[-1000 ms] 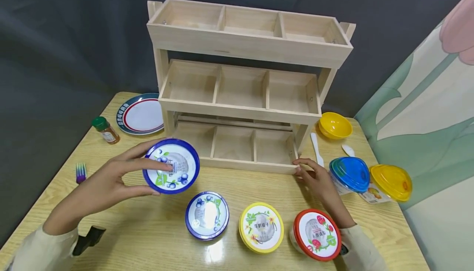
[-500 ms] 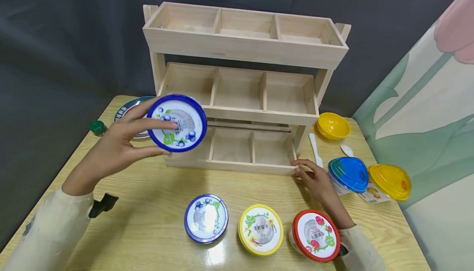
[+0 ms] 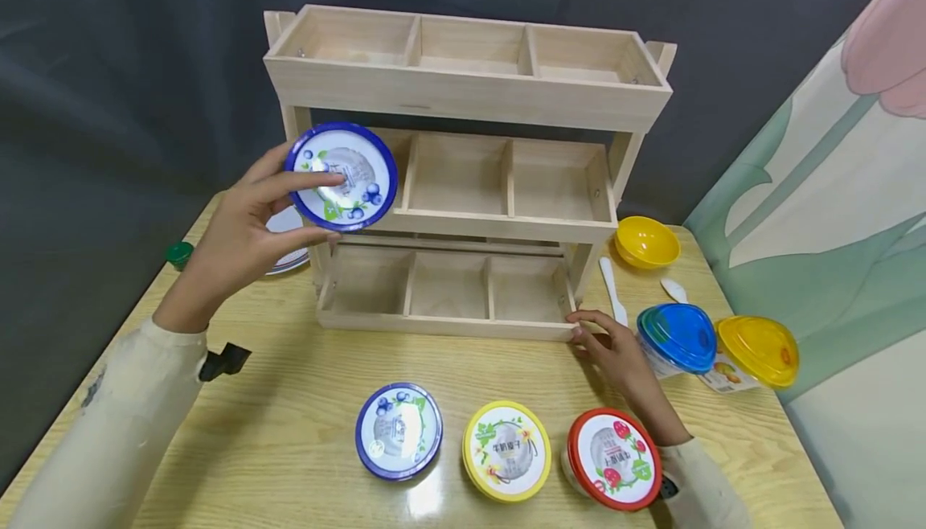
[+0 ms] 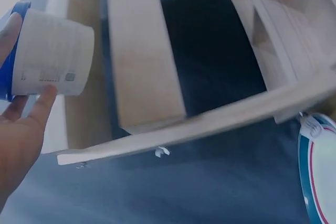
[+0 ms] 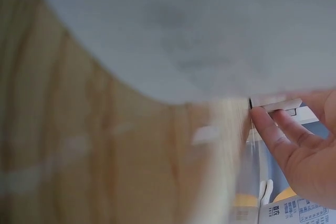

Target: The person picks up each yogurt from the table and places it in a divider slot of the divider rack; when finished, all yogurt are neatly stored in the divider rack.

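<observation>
My left hand [image 3: 242,231] grips a blue-lidded blueberry cup [image 3: 341,178] in the air, in front of the left compartment of the middle tier of the wooden three-tier rack [image 3: 463,95]. The left wrist view shows the cup's white side [image 4: 50,59] held by fingers beside the rack's wood. My right hand [image 3: 615,348] rests on the table with fingertips touching the rack's bottom right corner [image 3: 571,328]; the fingers [image 5: 273,132] look fairly straight. On the table front stand a second blue-lidded cup [image 3: 399,431], a yellow-lidded cup [image 3: 506,450] and a red-lidded cup [image 3: 613,458].
A striped plate [image 3: 285,243] and a green-capped spice jar [image 3: 178,255] lie left of the rack. At right are a yellow bowl [image 3: 646,242], a white spoon [image 3: 610,288], a blue-lidded tub [image 3: 676,338] and a yellow-lidded tub [image 3: 758,350]. A patterned wall [image 3: 832,215] borders the right.
My left hand lifted the blueberry cup from just above the table up to the middle tier's left compartment. The right hand stayed at the rack's corner.
</observation>
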The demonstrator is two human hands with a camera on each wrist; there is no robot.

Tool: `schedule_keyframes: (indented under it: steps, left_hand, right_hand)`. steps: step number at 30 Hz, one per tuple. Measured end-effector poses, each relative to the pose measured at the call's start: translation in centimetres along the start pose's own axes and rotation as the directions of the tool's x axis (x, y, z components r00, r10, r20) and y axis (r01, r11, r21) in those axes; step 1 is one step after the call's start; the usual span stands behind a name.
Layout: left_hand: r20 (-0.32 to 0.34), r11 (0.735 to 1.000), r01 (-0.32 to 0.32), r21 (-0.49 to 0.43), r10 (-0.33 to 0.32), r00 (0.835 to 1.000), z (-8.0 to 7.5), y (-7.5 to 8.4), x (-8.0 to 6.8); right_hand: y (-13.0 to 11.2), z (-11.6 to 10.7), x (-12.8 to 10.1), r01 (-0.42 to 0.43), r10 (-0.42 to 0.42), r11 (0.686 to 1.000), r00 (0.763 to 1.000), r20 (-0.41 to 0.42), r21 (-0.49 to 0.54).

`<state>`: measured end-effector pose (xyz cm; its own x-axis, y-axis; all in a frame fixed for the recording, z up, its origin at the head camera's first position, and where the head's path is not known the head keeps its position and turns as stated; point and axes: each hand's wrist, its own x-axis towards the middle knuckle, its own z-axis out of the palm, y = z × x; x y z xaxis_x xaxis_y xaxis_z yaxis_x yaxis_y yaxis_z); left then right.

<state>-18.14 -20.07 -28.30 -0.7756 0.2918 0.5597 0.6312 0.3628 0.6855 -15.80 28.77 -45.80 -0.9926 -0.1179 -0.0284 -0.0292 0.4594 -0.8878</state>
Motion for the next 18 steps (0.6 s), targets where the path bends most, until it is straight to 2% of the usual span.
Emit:
schedule_keyframes:
  steps: [5,14,18]
  left_hand:
    - [-0.056,0.999,0.012,0.044,-0.01,0.998,0.5,-1.5,0.8]
    - [-0.065,0.987,0.092,-0.133,-0.102,0.993,1.4,-3.2,1.8]
    - [-0.085,0.984,0.156,-0.082,-0.163,0.983,1.4,-3.6,2.1]
  right_hand:
    - [0.1,0.1,0.0,0.002,-0.002,1.0,1.0,-0.005,0.004]
    - [-0.1,0.1,0.0,0.002,-0.002,1.0,1.0,-0.01,0.006]
    - [-0.1,0.0,0.0,0.001,-0.001,1.0,1.0,-0.01,0.017]
